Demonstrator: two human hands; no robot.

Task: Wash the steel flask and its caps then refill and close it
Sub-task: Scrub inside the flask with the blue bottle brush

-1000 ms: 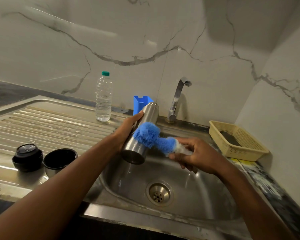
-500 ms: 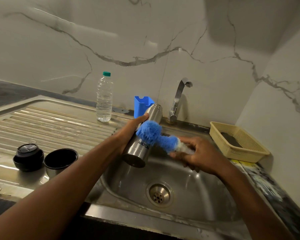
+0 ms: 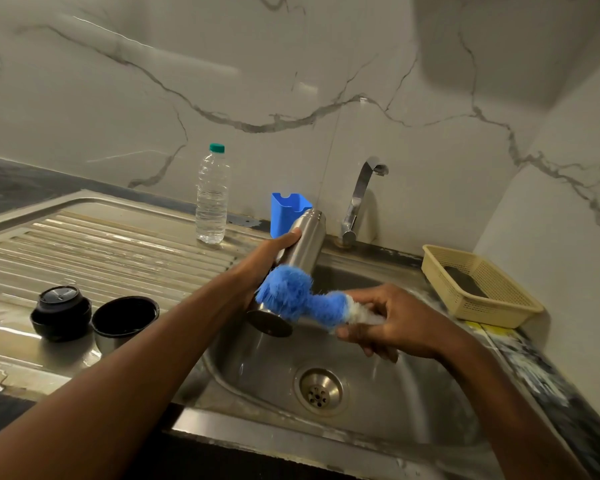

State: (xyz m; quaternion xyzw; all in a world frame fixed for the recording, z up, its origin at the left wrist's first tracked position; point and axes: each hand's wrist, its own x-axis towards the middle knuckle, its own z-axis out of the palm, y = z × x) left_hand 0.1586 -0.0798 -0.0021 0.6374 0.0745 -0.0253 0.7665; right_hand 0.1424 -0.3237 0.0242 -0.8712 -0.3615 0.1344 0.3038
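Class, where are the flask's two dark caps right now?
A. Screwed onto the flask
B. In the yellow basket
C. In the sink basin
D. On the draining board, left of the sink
D: both caps sit side by side on the draining board.

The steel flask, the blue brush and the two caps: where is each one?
steel flask (image 3: 303, 242), head view, on its bare side above the brush.
blue brush (image 3: 284, 292), head view, on its fluffy head.
two caps (image 3: 61, 311), head view, on the left cap's side.
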